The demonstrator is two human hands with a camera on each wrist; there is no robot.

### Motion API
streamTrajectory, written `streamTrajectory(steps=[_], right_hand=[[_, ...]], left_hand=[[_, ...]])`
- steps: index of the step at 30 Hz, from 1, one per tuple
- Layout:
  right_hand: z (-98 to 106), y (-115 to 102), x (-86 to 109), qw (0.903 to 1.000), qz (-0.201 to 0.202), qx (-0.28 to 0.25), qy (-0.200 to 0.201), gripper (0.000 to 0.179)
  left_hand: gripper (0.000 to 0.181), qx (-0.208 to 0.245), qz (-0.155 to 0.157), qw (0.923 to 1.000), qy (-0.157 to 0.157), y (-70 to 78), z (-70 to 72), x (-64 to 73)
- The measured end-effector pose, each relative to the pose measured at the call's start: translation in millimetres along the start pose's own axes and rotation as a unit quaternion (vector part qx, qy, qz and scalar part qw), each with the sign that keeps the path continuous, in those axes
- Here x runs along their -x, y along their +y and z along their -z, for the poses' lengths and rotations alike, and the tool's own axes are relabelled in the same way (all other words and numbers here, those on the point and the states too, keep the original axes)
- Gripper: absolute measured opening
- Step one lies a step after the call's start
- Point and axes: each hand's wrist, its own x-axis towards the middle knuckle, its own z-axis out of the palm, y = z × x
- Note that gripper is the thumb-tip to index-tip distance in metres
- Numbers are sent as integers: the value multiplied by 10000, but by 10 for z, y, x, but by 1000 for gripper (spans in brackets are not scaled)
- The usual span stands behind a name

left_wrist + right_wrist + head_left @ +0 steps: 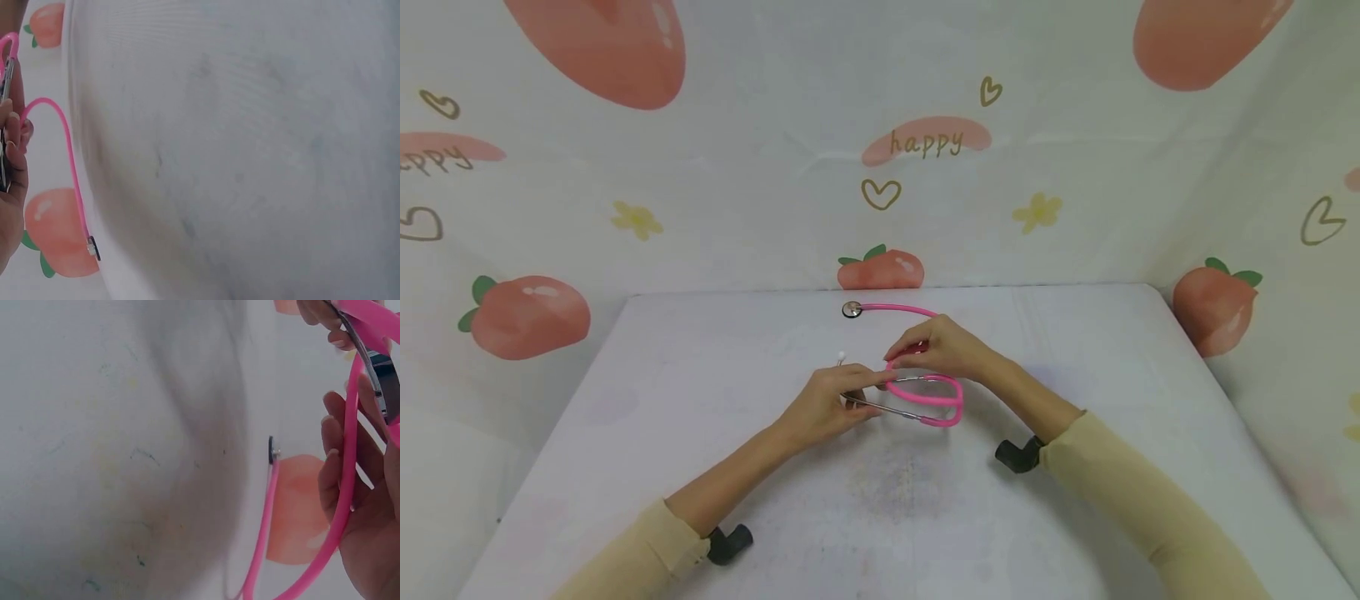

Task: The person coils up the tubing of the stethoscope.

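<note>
A pink stethoscope (959,403) is held over the table between both hands. My left hand (820,407) grips its metal ear tubes, thumb below and fingers above; one white ear tip (841,357) sticks up behind this hand. Slightly farther back, my right hand (953,348) pinches the pink tubing with thumb and fingertips. A loop of tubing hangs below the right hand. The round chest piece (852,309) lies near the table's far edge, its tube running back to the right hand. In the right wrist view, pink tubing (349,462) passes across the right hand's fingers.
The white-covered table (760,533) ends at a backdrop cloth (760,183) printed with peaches, hearts and flowers. Black wrist pieces (730,544) sit at both beige sleeves (1135,492), low over the table.
</note>
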Motion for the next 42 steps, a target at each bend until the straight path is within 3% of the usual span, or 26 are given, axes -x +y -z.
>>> streamTrajectory(steps=[4,7,12,16,22,27,31,34,37,42], right_hand=[[13,31,26,9991,-96,328,239,22],[47,88,70,9973,-388,431,449,25],[115,224,151,9903,-1022,356,870,31],[167,359,213,9848,-1143,467,1223,33],[229,503,269,9848,-895,537,1386,29],[265,558,293,9880,-683,590,1252,27],[287,547,312,9867,-353,1031,1207,29],[288,478,343,9797,63,1664,1119,32],[278,377,372,9659,526,2319,1026,33],[261,227,423,9544,832,2728,877,34]], left_hand=[[54,86,42,9999,62,10,23,5],[53,107,60,9998,159,8,51,21],[51,54,147,9979,636,85,172,12],[50,1,350,9939,1044,259,307,-48],[51,106,647,9882,1388,375,449,-73],[54,335,655,9853,1540,281,523,-23],[57,359,831,9809,1723,92,546,57],[58,382,974,9788,1761,-19,539,103],[59,408,1139,9764,1790,-54,542,125],[59,312,1455,9724,1800,-98,536,148]])
